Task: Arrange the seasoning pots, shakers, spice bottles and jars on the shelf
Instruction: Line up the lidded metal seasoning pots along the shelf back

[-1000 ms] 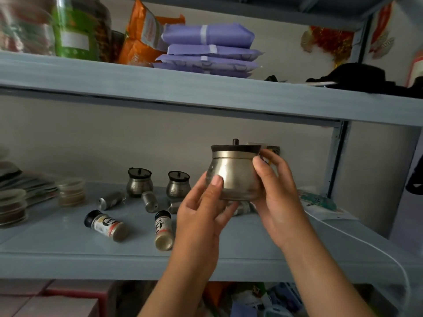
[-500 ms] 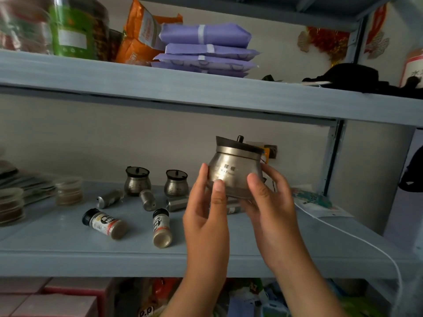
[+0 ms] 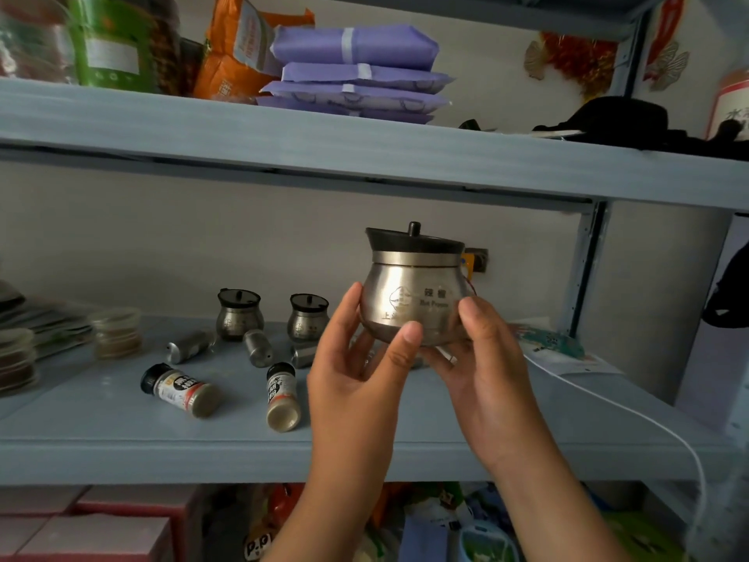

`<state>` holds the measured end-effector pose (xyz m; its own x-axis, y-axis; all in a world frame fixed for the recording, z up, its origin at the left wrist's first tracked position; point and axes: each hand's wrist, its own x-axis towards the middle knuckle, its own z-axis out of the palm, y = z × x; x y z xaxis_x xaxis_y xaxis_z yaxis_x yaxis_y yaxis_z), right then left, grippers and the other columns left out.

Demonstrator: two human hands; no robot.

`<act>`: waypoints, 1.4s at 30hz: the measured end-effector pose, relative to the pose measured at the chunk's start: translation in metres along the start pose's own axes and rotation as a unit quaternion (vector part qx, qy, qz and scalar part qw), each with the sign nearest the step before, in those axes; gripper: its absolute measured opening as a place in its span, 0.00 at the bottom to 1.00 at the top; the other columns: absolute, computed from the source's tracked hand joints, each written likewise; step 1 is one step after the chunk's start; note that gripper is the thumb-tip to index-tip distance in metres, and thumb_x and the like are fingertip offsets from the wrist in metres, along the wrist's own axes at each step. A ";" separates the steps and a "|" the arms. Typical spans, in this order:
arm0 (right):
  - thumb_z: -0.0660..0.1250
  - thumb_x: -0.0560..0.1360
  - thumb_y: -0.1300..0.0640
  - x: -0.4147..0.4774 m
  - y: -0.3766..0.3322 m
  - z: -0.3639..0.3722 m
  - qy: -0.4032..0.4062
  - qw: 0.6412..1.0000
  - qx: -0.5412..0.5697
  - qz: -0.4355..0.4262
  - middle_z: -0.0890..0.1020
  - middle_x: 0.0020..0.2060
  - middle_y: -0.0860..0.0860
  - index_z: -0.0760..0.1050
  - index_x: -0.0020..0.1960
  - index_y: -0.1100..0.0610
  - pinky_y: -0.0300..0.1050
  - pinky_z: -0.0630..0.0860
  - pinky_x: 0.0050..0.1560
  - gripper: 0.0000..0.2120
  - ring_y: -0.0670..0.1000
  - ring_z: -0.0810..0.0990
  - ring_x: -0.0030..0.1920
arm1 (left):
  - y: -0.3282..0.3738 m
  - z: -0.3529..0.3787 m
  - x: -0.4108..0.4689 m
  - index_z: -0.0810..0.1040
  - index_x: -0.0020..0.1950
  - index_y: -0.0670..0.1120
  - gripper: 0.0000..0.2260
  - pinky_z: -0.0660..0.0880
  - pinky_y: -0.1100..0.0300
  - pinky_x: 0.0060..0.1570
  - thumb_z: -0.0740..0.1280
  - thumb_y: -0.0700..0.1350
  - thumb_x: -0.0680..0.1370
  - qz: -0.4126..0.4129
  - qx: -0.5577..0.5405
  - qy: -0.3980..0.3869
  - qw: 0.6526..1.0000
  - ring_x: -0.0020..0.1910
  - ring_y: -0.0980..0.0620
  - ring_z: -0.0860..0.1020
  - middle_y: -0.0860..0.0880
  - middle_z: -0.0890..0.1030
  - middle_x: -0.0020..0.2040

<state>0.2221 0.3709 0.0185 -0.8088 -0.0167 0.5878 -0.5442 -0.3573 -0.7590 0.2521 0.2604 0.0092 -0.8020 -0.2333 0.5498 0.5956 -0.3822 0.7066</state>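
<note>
I hold a steel seasoning pot with a black lid in the air above the grey shelf. My left hand grips its lower left side and my right hand supports its lower right side. Its printed label faces me. Two smaller steel pots stand upright at the back of the shelf. Three metal shakers lie on their sides near them. Two labelled spice bottles with black caps lie flat towards the front.
Stacked clear lidded tubs and flat packets sit at the shelf's left. A white cable and paper lie at the right. The upper shelf carries jars, an orange bag and purple packs. Boxes and bags fill the space below.
The pot has turned in my hands so its printed label now faces me, and it has levelled out after being tilted. My fingers shifted lower around its base.
</note>
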 end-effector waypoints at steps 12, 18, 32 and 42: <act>0.79 0.55 0.42 0.004 0.008 -0.010 0.009 0.999 -0.020 0.024 0.81 0.58 0.55 0.73 0.64 0.55 0.50 0.76 0.59 0.42 0.54 0.79 0.59 | -0.007 -0.009 0.010 0.73 0.64 0.53 0.25 0.75 0.74 0.45 0.68 0.51 0.67 0.005 0.082 -0.040 0.996 0.53 0.64 0.79 0.56 0.82 0.55; 0.81 0.55 0.45 0.016 0.025 -0.024 0.040 0.997 -0.018 0.061 0.81 0.58 0.55 0.71 0.64 0.56 0.50 0.77 0.58 0.41 0.53 0.80 0.58 | -0.020 -0.016 0.037 0.70 0.69 0.48 0.28 0.77 0.70 0.48 0.72 0.49 0.70 -0.001 0.211 -0.072 0.975 0.59 0.57 0.78 0.53 0.79 0.60; 0.75 0.63 0.45 0.132 0.079 -0.056 0.017 0.968 -0.222 0.113 0.84 0.49 0.47 0.79 0.53 0.47 0.48 0.75 0.60 0.20 0.47 0.81 0.54 | -0.092 -0.023 0.170 0.79 0.51 0.46 0.11 0.77 0.48 0.57 0.72 0.49 0.72 0.005 0.423 -0.141 0.895 0.50 0.51 0.81 0.49 0.84 0.48; 0.76 0.64 0.51 0.207 0.152 -0.077 0.019 0.939 -0.304 0.163 0.82 0.50 0.50 0.76 0.56 0.55 0.38 0.73 0.44 0.23 0.48 0.79 0.50 | -0.165 -0.032 0.242 0.79 0.53 0.42 0.12 0.72 0.65 0.41 0.70 0.46 0.73 -0.106 0.529 -0.125 0.833 0.45 0.49 0.76 0.47 0.79 0.43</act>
<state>-0.0448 0.3849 0.0030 -0.9553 0.0046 0.2955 -0.2842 0.2598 -0.9229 -0.0414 0.2386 0.0115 -0.9383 -0.0174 0.3455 0.2545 0.6417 0.7235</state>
